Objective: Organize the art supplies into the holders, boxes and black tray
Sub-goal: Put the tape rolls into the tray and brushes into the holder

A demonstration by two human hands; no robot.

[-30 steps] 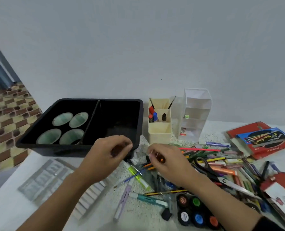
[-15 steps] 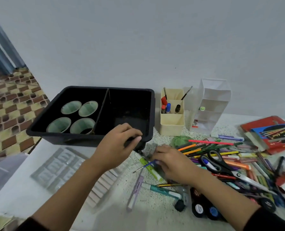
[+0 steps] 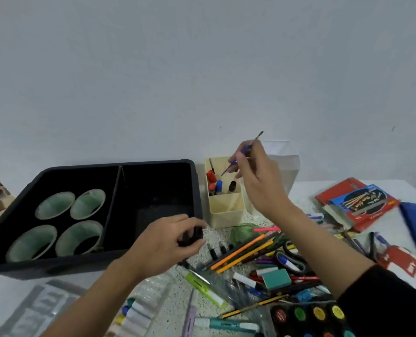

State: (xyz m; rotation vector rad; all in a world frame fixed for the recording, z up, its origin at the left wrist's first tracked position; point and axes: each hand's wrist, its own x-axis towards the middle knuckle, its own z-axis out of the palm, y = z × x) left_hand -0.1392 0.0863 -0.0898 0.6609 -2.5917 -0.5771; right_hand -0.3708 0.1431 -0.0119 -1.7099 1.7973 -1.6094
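Note:
My right hand (image 3: 255, 176) pinches a thin blue paintbrush (image 3: 244, 152) and holds it tilted above the cream pen holder (image 3: 226, 207), handle end over its back compartment. That holder has a few markers standing in it. My left hand (image 3: 170, 242) is curled round a small black object (image 3: 190, 237) at the front right corner of the black tray (image 3: 80, 266). The tray holds several green cups (image 3: 63, 205) on its left side. A clear white holder (image 3: 287, 166) stands behind my right hand. Loose pencils (image 3: 241, 251) and markers lie scattered at the front right.
A red and blue pencil box (image 3: 357, 203) lies at the right. Scissors (image 3: 289, 259), a green highlighter (image 3: 204, 288), a teal eraser block (image 3: 275, 278) and a paint palette (image 3: 309, 317) sit near the front. A clear plastic pastel tray (image 3: 44, 310) lies front left. A wall stands behind.
My right hand lifted the blue paintbrush off the table and carried it up over the cream holder. My left hand stayed at the tray's corner, gripping the black object.

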